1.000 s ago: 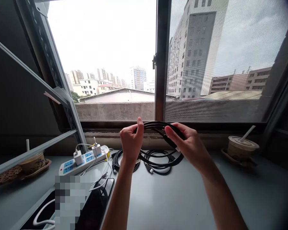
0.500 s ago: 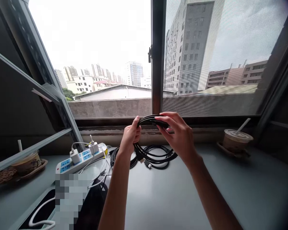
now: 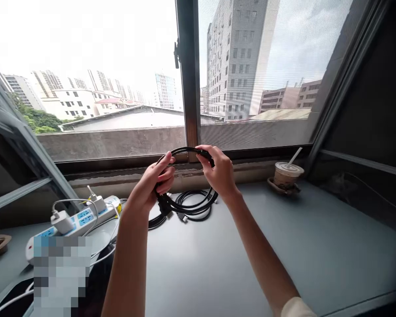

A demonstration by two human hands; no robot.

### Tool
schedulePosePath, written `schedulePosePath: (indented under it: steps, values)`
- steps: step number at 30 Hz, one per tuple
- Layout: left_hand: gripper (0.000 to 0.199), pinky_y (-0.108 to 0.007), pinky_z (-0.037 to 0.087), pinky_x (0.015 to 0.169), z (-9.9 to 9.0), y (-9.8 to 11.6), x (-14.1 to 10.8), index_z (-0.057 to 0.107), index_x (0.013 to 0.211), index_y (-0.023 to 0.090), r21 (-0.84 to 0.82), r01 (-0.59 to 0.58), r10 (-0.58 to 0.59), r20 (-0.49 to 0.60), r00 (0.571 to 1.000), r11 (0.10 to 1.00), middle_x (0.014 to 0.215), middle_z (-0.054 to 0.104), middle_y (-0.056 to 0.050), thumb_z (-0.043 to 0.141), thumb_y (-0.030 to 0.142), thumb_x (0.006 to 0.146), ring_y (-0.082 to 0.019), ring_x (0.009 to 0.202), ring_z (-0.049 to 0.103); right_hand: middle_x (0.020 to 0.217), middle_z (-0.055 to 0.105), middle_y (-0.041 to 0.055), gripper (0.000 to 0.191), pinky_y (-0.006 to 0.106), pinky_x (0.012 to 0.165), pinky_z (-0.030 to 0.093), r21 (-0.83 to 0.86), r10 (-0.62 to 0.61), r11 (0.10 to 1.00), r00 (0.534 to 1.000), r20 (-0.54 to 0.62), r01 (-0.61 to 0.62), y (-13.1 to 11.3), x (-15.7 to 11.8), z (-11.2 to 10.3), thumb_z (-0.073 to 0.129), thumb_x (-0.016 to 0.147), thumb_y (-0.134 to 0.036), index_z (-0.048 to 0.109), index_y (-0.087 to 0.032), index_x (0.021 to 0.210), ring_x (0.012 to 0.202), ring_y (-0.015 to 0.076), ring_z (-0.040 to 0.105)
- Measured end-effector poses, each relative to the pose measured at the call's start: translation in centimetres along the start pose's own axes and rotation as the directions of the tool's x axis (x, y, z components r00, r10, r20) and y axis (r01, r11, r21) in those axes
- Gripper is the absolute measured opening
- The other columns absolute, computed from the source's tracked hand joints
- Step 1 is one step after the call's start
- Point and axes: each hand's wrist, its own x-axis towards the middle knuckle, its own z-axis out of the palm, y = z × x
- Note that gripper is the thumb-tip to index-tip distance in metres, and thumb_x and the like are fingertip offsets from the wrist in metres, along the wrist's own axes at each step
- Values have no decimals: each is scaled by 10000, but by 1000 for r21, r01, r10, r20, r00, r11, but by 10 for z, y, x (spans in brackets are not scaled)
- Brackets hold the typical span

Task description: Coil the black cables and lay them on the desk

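Note:
Between my two hands a black cable (image 3: 198, 206) is held up in a loose coil above the table. My left hand (image 3: 155, 178) is closed around the coil's left side, thumb on top. At the upper right, my right hand (image 3: 218, 167) pinches the coil between thumb and fingers. A dark connector hangs at the coil's lower left, below my left hand. Behind and below lies another coiled black cable (image 3: 198, 219) with a metal-tipped plug (image 3: 184, 218) on the table. More black cable (image 3: 156, 222) shows partly behind my left wrist.
A white power strip (image 3: 110, 202) with chargers and white cords stands at the left on the grey table (image 3: 198, 273). A lidded drink cup (image 3: 285, 176) with a straw sits on a holder at the back right. The window (image 3: 188, 79) rises behind the table; metal shelf posts flank it.
The view has turned to the right, so things sit further left. My hands have spread the held coil into a wider, more open loop. Both hands still grip it.

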Motion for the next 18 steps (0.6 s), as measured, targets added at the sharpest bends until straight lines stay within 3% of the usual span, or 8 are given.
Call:
schedulePosePath:
  steps: [3,5,8,11,14,18]
  values:
    - [375,-144,394,441,3,-6,2,406,678,169,190,-10,18,-39,999,982,479,369,77,673,424,747,-65,430,500,975,617,13,184,196,856,451,33,23,999,997,-78,-20,12,2,3,529,894,-247,616,-179,1041,905,111,591]
    - [341,-198,476,542,5,-13,5,437,746,169,320,17,16,-102,995,947,572,529,31,651,434,758,-136,581,621,991,620,29,179,216,893,446,63,54,997,990,-128,-46,20,3,3,521,894,-240,614,-162,1026,940,121,586]
    - [290,-208,468,521,8,-29,14,459,844,172,522,112,-16,-185,983,846,692,641,-37,520,455,838,-167,642,641,994,628,30,158,218,874,452,113,103,990,978,-183,-83,30,5,1,520,890,-225,616,-151,991,931,119,591]
    - [246,-240,479,486,11,-44,21,415,871,194,598,241,-144,-207,968,765,653,627,-36,412,439,884,-197,607,646,990,637,20,143,209,867,447,104,120,989,981,-153,-105,37,5,-1,543,874,-200,631,-147,973,937,115,594]
    - [241,-298,494,449,10,-55,27,392,868,203,612,320,-233,-221,947,723,617,576,-13,441,440,859,-228,526,634,1007,639,21,153,212,889,441,73,134,989,989,-63,-130,42,5,0,567,857,-184,642,-146,985,952,121,596]
    - [200,-291,480,417,3,-61,31,388,843,208,645,323,-206,-252,945,692,617,536,6,498,372,816,-212,482,610,993,637,33,165,231,886,441,47,144,989,990,-10,-143,42,2,2,565,863,-214,645,-148,992,942,139,596]
